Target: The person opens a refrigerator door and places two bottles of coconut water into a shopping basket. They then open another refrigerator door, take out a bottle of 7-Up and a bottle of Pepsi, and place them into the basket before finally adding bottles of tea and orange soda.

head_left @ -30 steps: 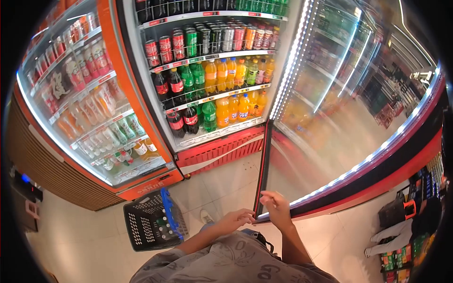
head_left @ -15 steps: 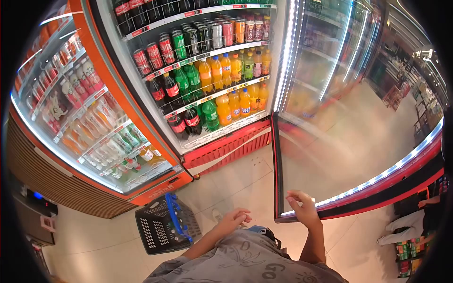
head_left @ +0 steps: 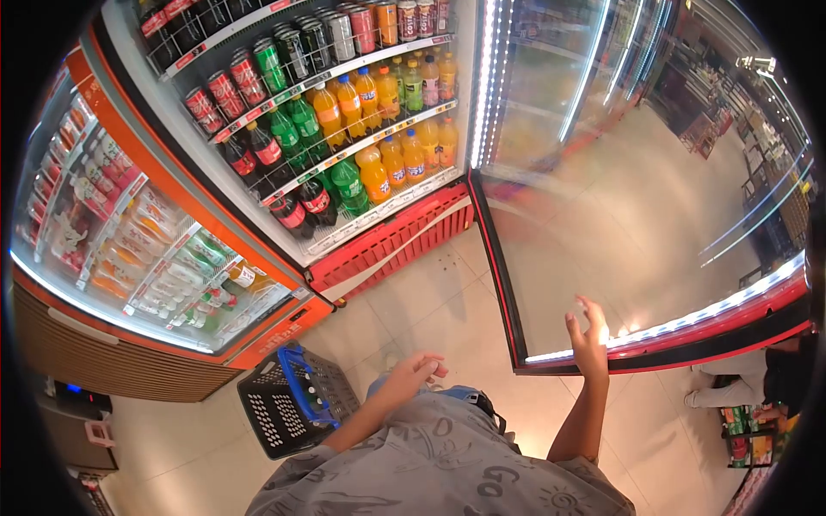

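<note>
The glass door (head_left: 594,249) of the drinks fridge stands swung out to the right, with a lit strip along its red and black edge. My right hand (head_left: 590,337) is right at that edge, fingers spread and pointing up, nothing in the grasp. In front of my body hovers my left hand (head_left: 413,378), its fingers loosely bent and holding nothing. Ahead, the fridge shelves carry cola cans (head_left: 225,93), green soda bottles (head_left: 349,186) and orange soda bottles (head_left: 373,174). A black shopping basket (head_left: 274,408) with a blue handle (head_left: 301,387) rests on the floor left of my left hand, with a few items inside.
Another fridge with an orange frame (head_left: 185,225) adjoins on the left, its glass front closed over bottles. A red grille (head_left: 391,241) runs below the shelves. On the far right, a person in light trousers (head_left: 731,378) is beside a rack of colourful packs (head_left: 747,430).
The view has shifted, so the shelves sit higher and further left. My right hand has risen along the door edge with its fingers more stretched. My left hand remains before my body.
</note>
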`<state>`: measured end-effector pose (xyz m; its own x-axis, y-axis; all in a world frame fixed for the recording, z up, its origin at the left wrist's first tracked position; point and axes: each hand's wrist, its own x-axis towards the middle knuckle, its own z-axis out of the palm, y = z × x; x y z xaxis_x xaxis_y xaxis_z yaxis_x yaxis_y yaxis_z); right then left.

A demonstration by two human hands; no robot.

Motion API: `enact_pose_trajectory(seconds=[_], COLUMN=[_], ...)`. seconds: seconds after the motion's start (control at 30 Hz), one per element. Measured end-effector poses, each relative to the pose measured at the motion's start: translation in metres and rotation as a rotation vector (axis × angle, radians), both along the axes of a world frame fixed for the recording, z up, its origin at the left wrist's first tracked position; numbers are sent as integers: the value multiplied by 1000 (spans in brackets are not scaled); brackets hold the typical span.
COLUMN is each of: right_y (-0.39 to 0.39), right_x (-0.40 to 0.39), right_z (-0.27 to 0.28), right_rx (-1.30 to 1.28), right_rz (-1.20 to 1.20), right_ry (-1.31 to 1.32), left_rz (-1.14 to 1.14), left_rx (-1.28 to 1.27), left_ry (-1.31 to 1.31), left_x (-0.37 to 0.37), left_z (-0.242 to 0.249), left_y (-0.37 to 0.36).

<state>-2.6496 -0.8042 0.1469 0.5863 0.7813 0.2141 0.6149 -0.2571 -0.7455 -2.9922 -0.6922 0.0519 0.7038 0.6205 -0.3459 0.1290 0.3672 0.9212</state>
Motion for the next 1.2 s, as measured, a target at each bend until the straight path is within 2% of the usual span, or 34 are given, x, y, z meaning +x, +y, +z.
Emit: enact_pose_trajectory(seconds=[0.07,0.1,0.33,0.47,0.6,0.73,1.0,1.13,1.2], right_y=[6,10,63,118,179,243,333,366,408], right_x=[6,14,29,32,44,59,84,109,118], right_z=[-2,-7,-39,-28,-19,-34,-84,-136,-179], right_rx=[43,81,163,61,-12,-60,-212,-282,-317], right_rz=[-146,-120,-280,-425,-447,-493,-497,-492,-415], right_ry=[53,125,167,222,306,348,286,267,202], left_rz=[-25,-31,-15,-20,12,56,226,361,507], left_rx=[-12,-10,-29,-49,-70,-46,0,13,12], left_ry=[0,-1,-27,-68,-122,-153,-151,-154,-132], left_x=[5,7,21,39,61,75,60,45,30], left_z=[2,2,-10,-25,-29,-19,-4,-8,-11], left_y=[9,15,74,135,204,274,354,365,362])
